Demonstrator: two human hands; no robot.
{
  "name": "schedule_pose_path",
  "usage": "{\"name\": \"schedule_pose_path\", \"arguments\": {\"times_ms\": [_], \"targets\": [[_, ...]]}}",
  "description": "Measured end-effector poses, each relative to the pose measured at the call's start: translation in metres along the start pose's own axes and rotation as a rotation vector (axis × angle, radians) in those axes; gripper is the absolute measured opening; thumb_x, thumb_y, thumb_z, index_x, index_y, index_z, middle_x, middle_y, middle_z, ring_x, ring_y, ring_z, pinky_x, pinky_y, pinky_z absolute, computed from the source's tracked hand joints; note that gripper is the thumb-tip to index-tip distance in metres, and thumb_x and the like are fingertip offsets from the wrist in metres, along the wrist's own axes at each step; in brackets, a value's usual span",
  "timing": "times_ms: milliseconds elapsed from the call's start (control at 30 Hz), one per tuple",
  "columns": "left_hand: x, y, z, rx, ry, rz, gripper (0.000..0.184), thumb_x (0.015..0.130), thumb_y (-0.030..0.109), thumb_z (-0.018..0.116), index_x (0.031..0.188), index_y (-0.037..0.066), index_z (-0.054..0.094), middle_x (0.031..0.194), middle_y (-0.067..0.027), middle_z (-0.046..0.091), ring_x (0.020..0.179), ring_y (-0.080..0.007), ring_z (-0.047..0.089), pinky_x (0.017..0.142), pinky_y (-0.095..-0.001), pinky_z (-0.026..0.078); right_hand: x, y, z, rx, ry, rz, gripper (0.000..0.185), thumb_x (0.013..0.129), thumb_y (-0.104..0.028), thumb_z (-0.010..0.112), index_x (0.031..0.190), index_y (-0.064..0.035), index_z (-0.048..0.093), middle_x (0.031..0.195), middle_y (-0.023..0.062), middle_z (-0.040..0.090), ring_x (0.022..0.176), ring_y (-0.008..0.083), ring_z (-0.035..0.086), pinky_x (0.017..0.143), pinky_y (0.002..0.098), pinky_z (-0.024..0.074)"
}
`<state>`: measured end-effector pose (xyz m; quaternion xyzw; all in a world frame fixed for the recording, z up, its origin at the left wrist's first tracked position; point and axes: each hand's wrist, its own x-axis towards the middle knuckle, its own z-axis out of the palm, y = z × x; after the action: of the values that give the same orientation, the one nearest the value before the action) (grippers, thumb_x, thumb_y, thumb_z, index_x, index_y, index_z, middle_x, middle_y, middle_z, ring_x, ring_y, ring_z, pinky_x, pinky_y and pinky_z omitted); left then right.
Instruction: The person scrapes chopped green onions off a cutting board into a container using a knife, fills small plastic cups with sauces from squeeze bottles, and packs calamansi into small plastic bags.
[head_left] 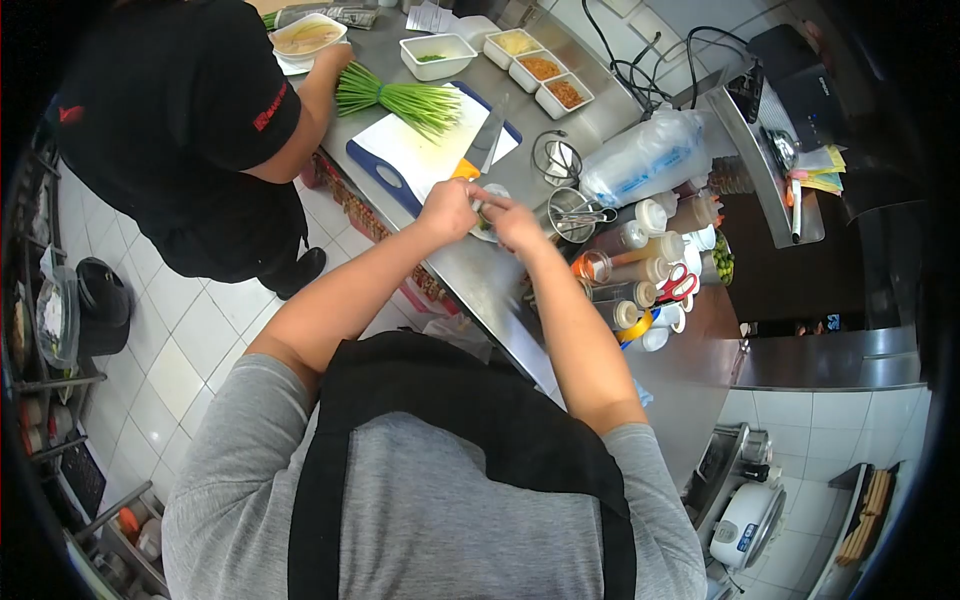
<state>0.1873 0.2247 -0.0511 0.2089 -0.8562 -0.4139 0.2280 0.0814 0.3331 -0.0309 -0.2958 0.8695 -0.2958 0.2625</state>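
Observation:
My left hand [447, 212] is closed, with its fingers curled near the front edge of the steel counter. Meeting it from the right, my right hand [514, 224] has its fingers bent and brought together against the left fingertips. A small pale round dish or wrapped item [493, 192] shows partly between and behind them; what the fingers pinch is hidden. Just beyond my left hand, a knife [490, 135] with a yellow handle lies on the white cutting board [395, 150]. A bundle of green chives [405, 103] rests across that board's far side.
A co-worker in black [190, 130] stands at left, hand near a bowl [305, 36]. Sauce bottles [640, 270], red scissors [680, 283] and a plastic bag [650, 160] crowd the right. White tubs [440, 57] stand at the back, beside a topping tray [540, 68].

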Motion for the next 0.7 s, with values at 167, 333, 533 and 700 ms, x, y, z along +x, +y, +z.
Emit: {"name": "schedule_pose_path", "arguments": {"times_ms": [167,333,533,700], "targets": [[0.006,0.006,-0.005,0.052,-0.102,0.028,0.033,0.066,0.007,0.069,0.099,0.010,0.071,0.103,-0.0132,0.063,0.095,-0.0297,0.060,0.084,-0.0364,0.048,0.001,-0.016,-0.051,0.678,-0.191,0.268,0.035,0.077,-0.003,0.059,0.109,-0.0070,0.047,0.075,0.0054,0.055,0.064,0.0207,0.059,0.052,0.0315,0.0511],[0.020,0.004,0.017,0.334,-0.105,0.217,0.026,0.074,0.020,0.068,0.100,0.023,0.072,0.132,-0.0115,0.046,0.115,-0.0352,0.046,0.093,-0.0445,0.043,0.016,0.009,-0.027,0.461,-0.145,0.033,0.037,0.075,0.001,0.068,0.103,-0.0037,0.045,0.078,0.0105,0.060,0.062,0.0213,0.062,0.049,0.0363,0.0528],[0.050,0.012,0.022,0.524,-0.429,0.182,0.032,0.072,0.027,0.071,0.102,0.016,0.068,0.110,-0.0121,0.061,0.106,-0.0318,0.057,0.089,-0.0418,0.048,0.011,0.014,-0.020,0.227,0.062,0.051,0.028,0.070,0.000,0.070,0.090,-0.0062,0.052,0.070,0.0074,0.061,0.050,0.0180,0.061,0.044,0.0335,0.0508],[0.048,0.002,0.031,0.451,-0.335,0.180,0.026,0.070,0.020,0.073,0.095,0.015,0.069,0.103,-0.0139,0.062,0.090,-0.0330,0.063,0.080,-0.0425,0.052,0.017,0.015,-0.016,0.080,0.020,0.111,0.027,0.073,-0.012,0.070,0.098,-0.0092,0.061,0.087,0.0136,0.068,0.072,0.0265,0.067,0.057,0.0362,0.0538]]}}
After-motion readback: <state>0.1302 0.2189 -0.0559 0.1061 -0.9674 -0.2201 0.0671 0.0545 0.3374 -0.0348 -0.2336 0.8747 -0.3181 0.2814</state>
